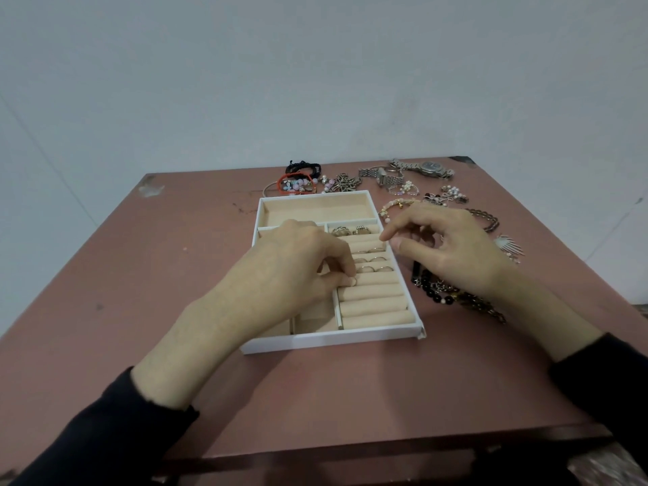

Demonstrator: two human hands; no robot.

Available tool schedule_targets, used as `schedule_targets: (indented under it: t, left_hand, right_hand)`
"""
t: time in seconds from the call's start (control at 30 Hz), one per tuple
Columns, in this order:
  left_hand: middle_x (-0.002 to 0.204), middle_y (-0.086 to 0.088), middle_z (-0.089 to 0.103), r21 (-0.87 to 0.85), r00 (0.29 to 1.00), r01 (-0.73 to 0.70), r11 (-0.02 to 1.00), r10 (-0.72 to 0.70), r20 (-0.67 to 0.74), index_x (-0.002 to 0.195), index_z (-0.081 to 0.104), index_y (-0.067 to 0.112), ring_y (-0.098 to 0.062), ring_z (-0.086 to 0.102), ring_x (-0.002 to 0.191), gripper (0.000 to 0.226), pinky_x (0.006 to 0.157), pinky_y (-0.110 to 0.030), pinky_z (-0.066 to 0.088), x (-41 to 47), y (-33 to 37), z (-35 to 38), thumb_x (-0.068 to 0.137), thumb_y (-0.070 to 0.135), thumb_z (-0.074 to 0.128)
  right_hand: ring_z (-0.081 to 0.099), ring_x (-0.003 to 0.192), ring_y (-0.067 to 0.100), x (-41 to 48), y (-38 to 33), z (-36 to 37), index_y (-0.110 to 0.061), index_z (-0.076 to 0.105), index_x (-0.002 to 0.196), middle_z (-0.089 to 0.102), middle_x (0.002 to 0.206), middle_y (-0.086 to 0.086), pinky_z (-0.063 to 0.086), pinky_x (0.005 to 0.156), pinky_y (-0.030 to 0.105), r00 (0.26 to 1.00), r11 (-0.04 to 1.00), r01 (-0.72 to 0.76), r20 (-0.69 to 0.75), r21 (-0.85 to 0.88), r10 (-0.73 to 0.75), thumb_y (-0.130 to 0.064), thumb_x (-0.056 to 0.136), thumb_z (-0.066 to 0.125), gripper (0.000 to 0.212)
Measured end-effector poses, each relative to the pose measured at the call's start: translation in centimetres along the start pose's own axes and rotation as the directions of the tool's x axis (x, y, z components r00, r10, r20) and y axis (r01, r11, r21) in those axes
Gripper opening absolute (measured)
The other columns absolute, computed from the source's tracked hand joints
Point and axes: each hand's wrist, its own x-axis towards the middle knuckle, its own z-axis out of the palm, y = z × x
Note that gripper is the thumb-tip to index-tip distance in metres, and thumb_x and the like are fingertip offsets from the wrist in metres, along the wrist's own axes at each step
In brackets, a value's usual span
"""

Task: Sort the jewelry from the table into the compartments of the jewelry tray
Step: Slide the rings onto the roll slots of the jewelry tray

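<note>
Left hand [291,264] seemingly pinches a ring [353,281] over the tray [333,342]; right hand [452,248] loosely spread

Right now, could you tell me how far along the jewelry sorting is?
Early: metal rings sit in the cream ring rolls of the white tray. The left hand works at those rolls; the right hand hovers. Unsorted on the reddish table: silver watch, beaded bracelets, black necklace.

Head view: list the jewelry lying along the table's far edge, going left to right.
Black cord bracelet → bronze chain heap → silver link strap → wristwatch.
</note>
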Motion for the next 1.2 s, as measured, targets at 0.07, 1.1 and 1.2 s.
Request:
schedule_targets:
  t: [0.07,1.1,1.2]
  left_hand:
    - [0.071,0.018,0.053,0.03,1.0,-0.024,0.999,0.023,0.014,0.09,0.073,0.028,-0.001,0.041,0.071,0.011,0.08,-0.027,0.043,-0.1,0.0,0.0,0.083,0.028,0.065]
    - [0.088,0.008,0.066,-0.061,0.994,-0.099,0.993,0.102,0.051,0.095,0.07,0.021,-0.009,0.056,0.082,0.013,0.061,-0.016,0.038,10.9,2.2,1.3,0.083,0.026,0.068]
    - [0.098,0.004,0.069,0.041,0.987,-0.128,0.991,0.123,0.104,0.098,0.07,0.02,-0.013,0.058,0.09,0.016,0.072,-0.024,0.044,13.8,2.4,3.3,0.082,0.025,0.068]
  right_hand:
    - [0.05,0.069,0.004,0.0,0.0,0.0,-0.014,0.071,0.083,0.061,0.077,-0.008,0.036,0.063,0.009,1.0,1.0,0.0,-0.002,0.003,0.0,-0.002,0.082,0.065,0.013]
    - [0.051,0.067,0.005,1.7,5.3,-4.8,-0.024,0.066,0.081,0.062,0.077,-0.004,0.038,0.057,0.008,0.871,0.94,-0.341,-0.383,-0.021,0.308,-0.009,0.084,0.058,0.018]
    - [0.051,0.067,0.002,1.6,5.7,-4.8,-0.026,0.067,0.079,0.061,0.077,-0.005,0.038,0.06,0.015,0.884,0.935,-0.341,-0.372,-0.094,0.285,-0.011,0.083,0.058,0.018]
